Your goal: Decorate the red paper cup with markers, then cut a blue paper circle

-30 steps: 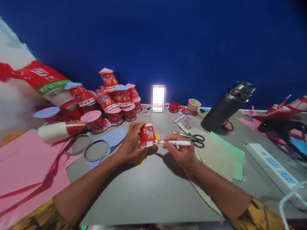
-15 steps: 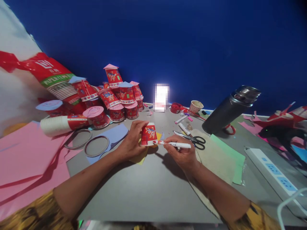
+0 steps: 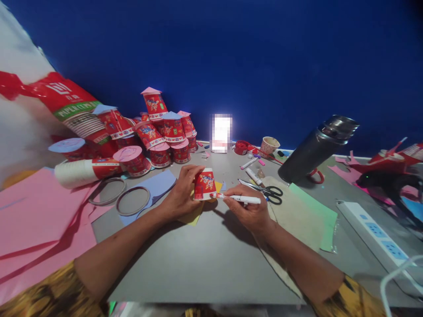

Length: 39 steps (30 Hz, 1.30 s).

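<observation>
Above the middle of the grey table, my left hand (image 3: 180,196) is closed around the left side of a red printed paper cup (image 3: 205,181) with a white band along its lower edge. In my right hand (image 3: 250,210) is a white marker pen (image 3: 244,199), pinched between thumb and fingers. Its red tip meets the cup's white band at the lower right. Beneath the left hand lies a piece of yellow paper (image 3: 194,219). Black-handled scissors (image 3: 272,195) rest just beyond the right hand.
Several decorated red cups (image 3: 160,154) are stacked at the back left, near pink paper sheets (image 3: 36,211) and two round rings (image 3: 133,201). On the right stand a dark thermos flask (image 3: 309,149) and a white power strip (image 3: 372,233). Green paper (image 3: 313,211) lies between them.
The marker tip has shifted slightly left along the cup's white band, the right hand moving with it. My left hand keeps its hold on the cup.
</observation>
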{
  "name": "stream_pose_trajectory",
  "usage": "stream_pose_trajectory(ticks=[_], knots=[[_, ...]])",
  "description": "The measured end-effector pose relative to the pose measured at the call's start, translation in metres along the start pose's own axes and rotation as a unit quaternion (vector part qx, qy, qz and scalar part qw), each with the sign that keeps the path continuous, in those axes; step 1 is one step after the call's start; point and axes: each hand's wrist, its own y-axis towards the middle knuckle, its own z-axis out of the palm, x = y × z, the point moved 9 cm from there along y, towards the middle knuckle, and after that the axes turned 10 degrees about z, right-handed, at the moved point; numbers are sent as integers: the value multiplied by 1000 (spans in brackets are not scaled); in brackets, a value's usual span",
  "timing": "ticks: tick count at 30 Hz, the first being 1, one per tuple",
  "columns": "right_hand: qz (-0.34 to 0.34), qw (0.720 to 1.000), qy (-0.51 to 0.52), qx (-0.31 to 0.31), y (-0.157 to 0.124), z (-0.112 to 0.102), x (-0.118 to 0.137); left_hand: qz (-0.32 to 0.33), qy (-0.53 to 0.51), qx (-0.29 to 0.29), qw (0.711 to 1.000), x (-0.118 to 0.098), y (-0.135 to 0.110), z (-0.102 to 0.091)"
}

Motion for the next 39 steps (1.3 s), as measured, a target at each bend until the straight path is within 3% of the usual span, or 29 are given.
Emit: stream_pose_trajectory(ticks=[14, 39], knots=[[-30, 999, -10, -11, -1, 0, 1, 19, 2, 0, 1000, -2, -2, 1], [26, 1000, -7, 3, 1, -2, -9, 38, 6, -9, 999, -2, 0, -1]])
